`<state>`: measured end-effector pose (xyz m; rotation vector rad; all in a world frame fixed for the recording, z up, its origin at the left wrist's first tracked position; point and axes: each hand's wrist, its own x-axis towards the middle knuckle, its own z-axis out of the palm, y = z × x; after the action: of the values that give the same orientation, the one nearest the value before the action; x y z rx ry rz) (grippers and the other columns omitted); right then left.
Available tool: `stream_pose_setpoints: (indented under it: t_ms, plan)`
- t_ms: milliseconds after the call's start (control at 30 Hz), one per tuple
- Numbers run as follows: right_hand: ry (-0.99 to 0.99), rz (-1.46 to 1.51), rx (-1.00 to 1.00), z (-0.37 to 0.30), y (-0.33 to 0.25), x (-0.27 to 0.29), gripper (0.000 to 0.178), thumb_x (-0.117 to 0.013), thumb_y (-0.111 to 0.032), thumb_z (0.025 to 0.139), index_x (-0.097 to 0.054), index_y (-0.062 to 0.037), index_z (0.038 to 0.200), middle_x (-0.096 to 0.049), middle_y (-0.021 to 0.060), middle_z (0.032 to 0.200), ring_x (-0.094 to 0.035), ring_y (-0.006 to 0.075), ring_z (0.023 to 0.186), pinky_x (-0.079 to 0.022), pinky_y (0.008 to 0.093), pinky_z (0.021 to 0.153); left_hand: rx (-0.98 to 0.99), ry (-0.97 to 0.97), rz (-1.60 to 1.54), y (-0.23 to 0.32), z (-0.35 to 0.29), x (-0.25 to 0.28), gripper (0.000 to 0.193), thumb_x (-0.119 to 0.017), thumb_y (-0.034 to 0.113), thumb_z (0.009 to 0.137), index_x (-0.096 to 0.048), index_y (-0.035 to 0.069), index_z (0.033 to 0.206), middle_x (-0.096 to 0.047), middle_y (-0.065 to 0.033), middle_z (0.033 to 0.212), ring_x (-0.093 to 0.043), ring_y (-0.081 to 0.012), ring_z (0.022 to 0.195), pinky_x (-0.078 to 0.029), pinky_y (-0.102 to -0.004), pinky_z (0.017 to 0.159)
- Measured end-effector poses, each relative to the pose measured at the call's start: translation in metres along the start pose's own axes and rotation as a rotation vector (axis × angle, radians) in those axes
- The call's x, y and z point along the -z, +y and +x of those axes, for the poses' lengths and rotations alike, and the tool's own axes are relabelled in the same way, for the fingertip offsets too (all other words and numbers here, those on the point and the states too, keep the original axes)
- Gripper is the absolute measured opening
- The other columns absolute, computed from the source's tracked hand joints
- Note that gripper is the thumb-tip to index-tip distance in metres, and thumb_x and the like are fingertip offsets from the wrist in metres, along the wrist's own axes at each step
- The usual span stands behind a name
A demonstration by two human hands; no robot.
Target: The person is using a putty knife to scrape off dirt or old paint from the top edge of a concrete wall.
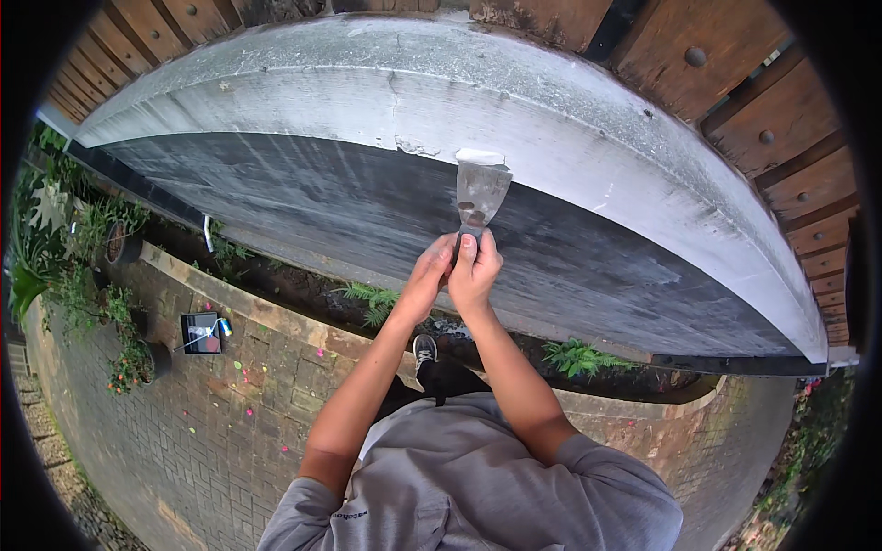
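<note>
Both arms reach forward to a putty knife (483,191) with a broad metal blade and a dark handle. My right hand (476,271) is closed round the handle, thumb on top. Against it on the left lies my left hand (428,275), its fingers curled in at the handle, partly hidden. A lump of white filler (481,157) sits along the blade's front edge, which is at the lower edge of the wall's white band (551,147). Just left of the blade the band has a crack and a chipped, rough patch (418,147).
Below the band is a dark grey wall face (303,193). Brown wooden fence boards (698,55) stand above. A planting strip with ferns (579,358) runs along the wall's foot. On the paving at left are a black tray (201,333) with tools and potted plants (138,363).
</note>
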<state>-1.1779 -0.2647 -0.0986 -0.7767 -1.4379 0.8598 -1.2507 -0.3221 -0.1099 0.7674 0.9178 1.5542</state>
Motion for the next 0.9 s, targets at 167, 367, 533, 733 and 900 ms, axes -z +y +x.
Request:
stream_pose_setpoints:
  t_ms: [167,367,533,733,900]
  plan:
    - [-0.023,-0.028,0.088,0.027,-0.035,-0.001,0.025,-0.056,-0.017,0.090,-0.047,-0.0002,0.074,-0.044,0.0158,0.055,-0.047,0.0286,0.045,-0.035,0.0350,0.045,-0.028,0.088,-0.208,0.028,0.013,-0.037,0.039,-0.046,0.034,0.099,-0.045,0.006,0.128,-0.054,0.0004,0.103,-0.048,-0.0061,0.090,-0.042,-0.0226,0.082]
    - [0.067,-0.025,0.011,-0.004,-0.025,0.002,0.024,-0.056,-0.014,0.090,-0.046,0.0007,0.074,-0.042,0.0128,0.054,-0.039,0.0160,0.048,-0.034,0.0321,0.045,-0.018,0.024,-0.044,0.007,0.002,-0.023,0.034,-0.043,0.033,0.100,-0.052,0.005,0.117,-0.055,0.0008,0.103,-0.049,-0.0061,0.095,-0.040,-0.0224,0.085]
    - [0.167,-0.040,-0.073,-0.016,-0.024,-0.009,0.026,-0.054,-0.015,0.092,-0.046,0.0008,0.073,-0.041,0.0087,0.054,-0.038,0.0086,0.054,-0.033,0.0306,0.046,0.048,0.002,0.009,0.013,-0.007,-0.013,0.035,-0.042,0.032,0.101,-0.051,0.004,0.120,-0.054,0.0007,0.105,-0.047,-0.0061,0.098,-0.039,-0.0225,0.086]
    - [0.175,0.013,-0.078,0.002,-0.047,-0.023,0.026,-0.051,-0.014,0.094,-0.047,0.0003,0.073,-0.044,0.0023,0.057,-0.036,0.0069,0.058,-0.033,0.0284,0.047,-0.039,-0.143,0.128,0.035,0.006,-0.002,0.034,-0.042,0.032,0.101,-0.052,0.003,0.115,-0.053,-0.0005,0.095,-0.046,-0.0059,0.089,-0.040,-0.0217,0.078]
    - [0.202,-0.106,-0.161,-0.040,-0.030,-0.040,0.027,-0.051,-0.017,0.094,-0.049,-0.0007,0.073,-0.043,-0.0002,0.059,-0.036,0.0060,0.059,-0.033,0.0268,0.049,-0.024,-0.111,0.230,0.018,-0.020,0.030,0.034,-0.038,0.031,0.101,-0.050,0.000,0.108,-0.054,-0.0077,0.094,-0.049,-0.0129,0.090,-0.041,-0.0284,0.080]
